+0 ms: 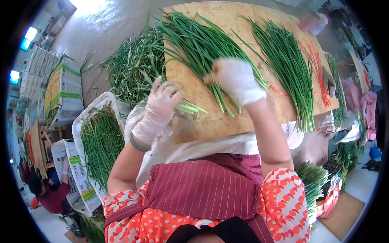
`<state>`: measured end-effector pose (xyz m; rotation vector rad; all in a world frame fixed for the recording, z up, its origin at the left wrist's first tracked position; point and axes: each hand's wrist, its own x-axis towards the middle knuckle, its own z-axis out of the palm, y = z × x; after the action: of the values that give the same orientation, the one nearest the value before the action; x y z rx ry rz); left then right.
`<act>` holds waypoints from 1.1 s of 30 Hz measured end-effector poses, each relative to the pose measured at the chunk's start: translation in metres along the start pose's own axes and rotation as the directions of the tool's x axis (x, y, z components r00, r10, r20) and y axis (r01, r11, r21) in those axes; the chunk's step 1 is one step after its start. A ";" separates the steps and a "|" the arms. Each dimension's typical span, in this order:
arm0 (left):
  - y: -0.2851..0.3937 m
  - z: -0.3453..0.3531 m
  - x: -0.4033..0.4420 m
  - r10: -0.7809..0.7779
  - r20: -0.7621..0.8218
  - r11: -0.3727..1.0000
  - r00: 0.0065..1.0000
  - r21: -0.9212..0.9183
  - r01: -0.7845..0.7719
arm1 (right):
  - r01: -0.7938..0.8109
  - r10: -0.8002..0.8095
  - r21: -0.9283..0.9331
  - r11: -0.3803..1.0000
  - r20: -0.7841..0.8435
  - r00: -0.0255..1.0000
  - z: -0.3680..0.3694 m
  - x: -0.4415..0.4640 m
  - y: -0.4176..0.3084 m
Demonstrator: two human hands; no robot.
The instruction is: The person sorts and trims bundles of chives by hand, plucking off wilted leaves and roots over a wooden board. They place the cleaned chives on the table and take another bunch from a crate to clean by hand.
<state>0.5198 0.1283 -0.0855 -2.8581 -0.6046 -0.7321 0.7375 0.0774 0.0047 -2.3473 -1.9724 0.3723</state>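
Note:
My left hand (162, 103), in a whitish glove with a bracelet at the wrist, is raised at the board's left edge with its fingers curled. Some pale-ended green stalks (190, 107) lie just beside it. Gloved and blurred, my right hand (239, 81) is over the lower part of a loose bunch of long green stalks (198, 44) on the wooden board (186, 129). Its fingers are bent, and what they hold, if anything, is too smeared to tell. To the right lies another bunch of green stalks (287, 60).
Red ties (320, 73) lie at the board's right. A heap of cut greens (135, 60) sits beyond its left edge. White crates (77, 133) of greens stand at the left, where another person (52, 194) is working. More bundles (314, 182) are at the lower right.

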 end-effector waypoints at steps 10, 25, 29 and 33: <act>-0.009 -0.035 0.017 0.282 0.062 0.958 0.957 0.028 -0.285 | -0.109 0.190 0.471 0.876 -0.129 0.973 0.073 -0.027 0.044; 0.011 -0.026 0.006 0.349 0.290 0.930 0.891 0.008 -0.367 | -0.076 0.072 -0.001 0.997 -0.320 0.945 0.095 -0.032 0.029; 0.012 -0.018 0.010 0.363 0.307 0.927 0.880 -0.021 -0.375 | -0.038 0.177 0.324 0.945 -0.411 0.894 0.079 -0.036 0.033; 0.017 -0.009 0.021 0.427 0.236 0.901 0.873 -0.031 -0.432 | 0.031 0.286 0.581 0.813 -0.445 0.849 0.052 -0.039 0.030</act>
<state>0.5396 0.1180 -0.0682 -2.9174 0.0170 -0.3097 0.7493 0.0278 -0.0461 -1.9203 -1.2273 0.2511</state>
